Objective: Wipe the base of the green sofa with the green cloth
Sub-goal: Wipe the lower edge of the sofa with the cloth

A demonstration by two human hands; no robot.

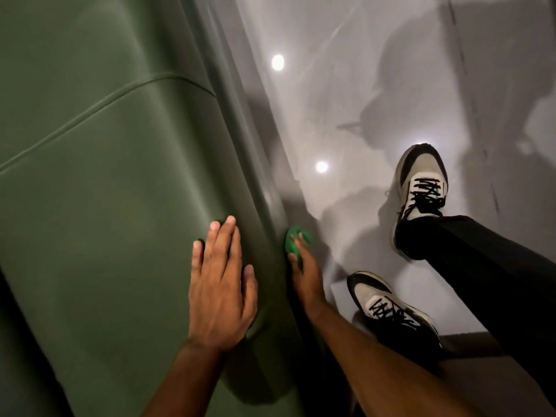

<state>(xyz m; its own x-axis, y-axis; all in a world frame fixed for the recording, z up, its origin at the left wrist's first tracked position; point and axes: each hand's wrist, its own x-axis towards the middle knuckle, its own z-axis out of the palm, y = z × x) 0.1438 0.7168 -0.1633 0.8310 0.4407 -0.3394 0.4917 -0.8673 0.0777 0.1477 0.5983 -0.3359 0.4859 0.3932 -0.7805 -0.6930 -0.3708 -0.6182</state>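
The green sofa [99, 182] fills the left half of the head view, its seat cushions crossed by a seam. My left hand [221, 284] lies flat on the front edge of the seat, fingers spread, holding nothing. My right hand [304, 275] reaches down past the seat edge and grips a bunched bright green cloth [296, 242], pressing it against the sofa's lower front by the floor. The base itself is in dark shadow and mostly hidden under the cushion edge.
A glossy grey tiled floor [346, 100] runs along the sofa's right side, showing two ceiling light reflections and shadows. My two feet in grey and white sneakers [421, 188] stand close to the sofa, with a black trouser leg [481, 257] above.
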